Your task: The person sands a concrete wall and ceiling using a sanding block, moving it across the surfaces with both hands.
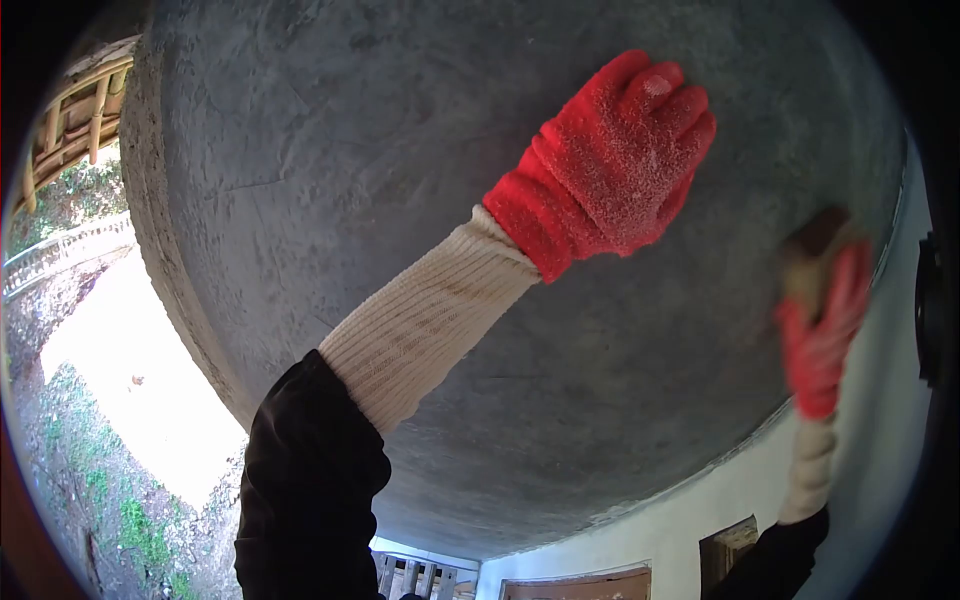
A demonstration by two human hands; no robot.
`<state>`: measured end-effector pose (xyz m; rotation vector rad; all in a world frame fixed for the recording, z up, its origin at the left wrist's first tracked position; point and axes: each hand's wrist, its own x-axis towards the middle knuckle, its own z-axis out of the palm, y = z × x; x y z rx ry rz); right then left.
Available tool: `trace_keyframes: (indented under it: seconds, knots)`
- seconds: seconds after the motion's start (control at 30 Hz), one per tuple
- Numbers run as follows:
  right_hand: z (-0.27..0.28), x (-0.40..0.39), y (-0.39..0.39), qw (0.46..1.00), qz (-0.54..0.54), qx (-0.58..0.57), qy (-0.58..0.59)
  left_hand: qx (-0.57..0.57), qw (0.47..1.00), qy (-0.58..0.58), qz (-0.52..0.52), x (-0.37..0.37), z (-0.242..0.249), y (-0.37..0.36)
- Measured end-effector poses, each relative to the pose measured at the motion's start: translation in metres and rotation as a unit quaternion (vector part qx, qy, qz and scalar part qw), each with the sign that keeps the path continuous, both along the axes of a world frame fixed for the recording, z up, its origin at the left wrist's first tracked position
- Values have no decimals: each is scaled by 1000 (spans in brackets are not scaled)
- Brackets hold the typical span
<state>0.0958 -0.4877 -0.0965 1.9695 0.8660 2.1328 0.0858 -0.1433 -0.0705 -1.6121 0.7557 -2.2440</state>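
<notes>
A rough-textured red glove covers my left hand [630, 160], which lies against the broad grey cement surface [400, 150] with its back toward me. Its fingers are curled under, and whatever they may hold is hidden. Farther right, my right hand [825, 335], also in a red glove, is smeared by motion. It grips a brown and tan block [815, 250], perhaps a sponge or a rubbing block, near the right edge of the cement. Cream knitted cuffs and black sleeves cover both forearms.
A pale wall [640, 530] meets the cement along its lower right edge, with a brown door frame [580, 585] and a small opening [728, 550] below. At left, past the rough cement edge [165, 250], are sunlit ground [130, 370] and a wooden roof [90, 120].
</notes>
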Motion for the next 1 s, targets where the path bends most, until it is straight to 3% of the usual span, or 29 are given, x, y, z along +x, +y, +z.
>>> trace_keyframes:
  seconds: [0.07, 0.1, 0.17, 0.23, 0.3, 0.33, 0.37, 0.4, 0.47, 0.53, 0.57, 0.63, 0.7, 0.8, 0.87, 0.93, 0.97, 1.0]
  knots:
    - [66, 8, -50, 984, -150, 85, -43, 0, 1000, 1, -8, 1, -1, 1]
    - [70, 16, -58, 985, -148, 84, -40, -2, 1000, -9, -12, 3, -1, 0]
    - [75, 16, -50, 990, -39, 138, 14, -4, 1000, -19, -15, 4, 0, 0]
    - [12, 0, -1, 994, -31, 105, 8, -9, 1000, -4, -2, 4, -1, -1]
    - [-70, -23, 40, 994, 21, -6, 108, -5, 1000, -9, -8, 4, 1, 0]
    - [-105, -33, 44, 975, 52, -156, 149, 0, 1000, -12, -13, 4, 0, 0]
    - [-143, -27, 50, 914, 118, -196, 334, 0, 1000, -11, -15, 2, -2, 0]
    - [-147, -28, 49, 915, 118, -196, 333, 1, 1000, -10, 0, -1, -2, 0]
    - [-149, -25, 51, 835, 97, -268, 471, 6, 1000, -13, 19, -1, 0, 1]
    - [-99, -22, 30, 962, 25, -212, 172, -4, 1000, -20, -12, 4, 1, -1]
    - [-66, -29, 21, 980, -62, -151, 112, -3, 1000, -20, -11, 5, 1, 0]
    - [-2, -3, -2, 999, 23, 23, 37, -1, 999, -29, -26, 7, 1, 0]
    - [60, 4, -38, 991, -23, 127, 31, 1, 999, -24, -36, 8, 1, 0]
    - [54, 20, -43, 985, 53, 156, 54, 0, 999, -20, -34, 7, 0, -1]
    - [-12, 1, 13, 997, 16, 74, 28, -1, 1000, -20, -24, 4, 1, 0]
    - [-88, -28, 42, 983, -5, -141, 120, -1, 1000, 1, 5, -1, -1, 1]
    - [-145, -7, 39, 960, 97, -156, 209, -1, 1000, 3, 3, 0, -2, 0]
    - [-172, -1, 41, 931, 71, -331, 139, 0, 1000, -14, 5, 1, -2, 0]
